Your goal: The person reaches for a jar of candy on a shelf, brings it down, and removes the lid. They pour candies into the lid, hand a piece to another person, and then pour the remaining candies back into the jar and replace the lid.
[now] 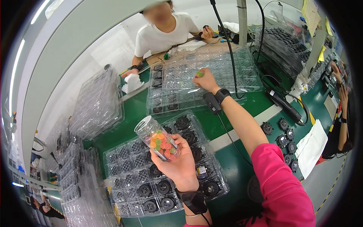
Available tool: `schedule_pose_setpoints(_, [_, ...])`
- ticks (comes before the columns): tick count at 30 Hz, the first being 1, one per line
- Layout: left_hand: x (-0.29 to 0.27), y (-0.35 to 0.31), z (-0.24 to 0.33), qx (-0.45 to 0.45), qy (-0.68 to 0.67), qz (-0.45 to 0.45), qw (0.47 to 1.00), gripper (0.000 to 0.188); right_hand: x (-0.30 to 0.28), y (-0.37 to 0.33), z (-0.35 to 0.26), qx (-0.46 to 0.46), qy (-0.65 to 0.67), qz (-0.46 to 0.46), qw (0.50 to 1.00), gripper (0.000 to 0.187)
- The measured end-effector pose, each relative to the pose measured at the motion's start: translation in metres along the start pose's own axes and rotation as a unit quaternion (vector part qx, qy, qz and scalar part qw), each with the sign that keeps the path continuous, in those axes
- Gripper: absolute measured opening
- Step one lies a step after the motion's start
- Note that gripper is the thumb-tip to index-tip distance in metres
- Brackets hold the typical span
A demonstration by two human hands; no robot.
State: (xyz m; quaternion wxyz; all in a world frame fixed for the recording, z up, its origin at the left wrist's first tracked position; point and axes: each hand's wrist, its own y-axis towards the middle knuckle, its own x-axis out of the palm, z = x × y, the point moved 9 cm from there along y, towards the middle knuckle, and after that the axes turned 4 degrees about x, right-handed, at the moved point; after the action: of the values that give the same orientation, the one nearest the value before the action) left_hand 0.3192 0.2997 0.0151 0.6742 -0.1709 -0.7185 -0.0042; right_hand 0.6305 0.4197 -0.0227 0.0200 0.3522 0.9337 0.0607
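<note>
My left hand (177,168), palm up, is wrapped round a clear plastic jar (144,128) without a lid. Red, orange and green gummy candies (162,142) fill its lower part. The jar tilts, its mouth toward the upper left. My right hand (207,81) reaches out over the far clear plastic tray (217,60), pinching a green and yellowish gummy candy (199,74) between its fingertips. Under my left hand lies a nearer clear tray (120,166), with black round parts (145,190) in some of its compartments.
Stacked clear trays (99,100) stand at the left and more (287,43) at the back right. A co-worker (166,32) sits opposite, holding a small black part. Several black round parts (282,140), a white sheet (312,145) and a black handheld tool (284,106) lie at the right.
</note>
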Motion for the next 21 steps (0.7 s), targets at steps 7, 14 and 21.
schedule_pose_setpoints(7, [-0.0024,0.0002,-0.0005,0.002,-0.004,0.013,1.0,0.048,-0.0003,0.0008,0.0009,0.006,-0.023,-0.011,1.0,0.064])
schedule_pose_setpoints(14, [-0.0042,0.0013,0.0015,0.007,0.004,0.021,1.0,0.047,-0.0008,0.0007,0.0012,0.006,-0.015,-0.009,1.0,0.064])
schedule_pose_setpoints(21, [-0.0048,0.0015,0.0018,0.011,0.011,0.015,1.0,0.046,-0.0001,0.0005,0.0023,0.0,-0.008,-0.012,1.0,0.064])
